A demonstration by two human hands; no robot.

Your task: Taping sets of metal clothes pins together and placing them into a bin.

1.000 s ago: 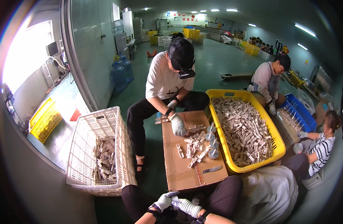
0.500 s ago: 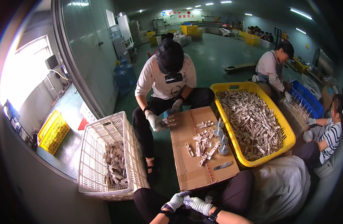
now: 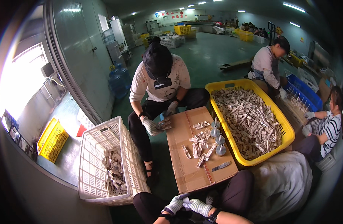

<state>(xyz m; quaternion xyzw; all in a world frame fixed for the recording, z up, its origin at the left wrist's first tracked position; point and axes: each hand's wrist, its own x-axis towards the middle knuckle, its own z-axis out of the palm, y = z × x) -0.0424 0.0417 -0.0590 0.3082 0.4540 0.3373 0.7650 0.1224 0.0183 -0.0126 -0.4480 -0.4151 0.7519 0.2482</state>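
Observation:
In striped work gloves, my left hand point(image 3: 176, 204) and my right hand point(image 3: 199, 207) meet low in front of my lap, just short of the cardboard box. Closed fingers of both hands grip a small whitish piece point(image 3: 186, 200) between them; most of it is covered, so its kind is unclear. On the cardboard box point(image 3: 187, 173) lies a loose heap of pale clip-like parts point(image 3: 202, 143). Beside the heap stand several grey cone-shaped holders point(image 3: 220, 150) with upright pins. A flat grey blade-like tool point(image 3: 221, 166) rests near the box's close right corner.
A yellow crate point(image 3: 249, 161) full of similar parts stands right of the box, a white sack point(image 3: 281, 186) before it. At left is a white crate point(image 3: 100, 170), partly filled. Opposite, a person's gloved hand point(image 3: 151, 126) holds several parts. Two people work at far right by a blue crate point(image 3: 304, 91).
The whole view has shifted slightly. My hands stay together around the small whitish piece, with little visible movement; the heap on the box looks the same.

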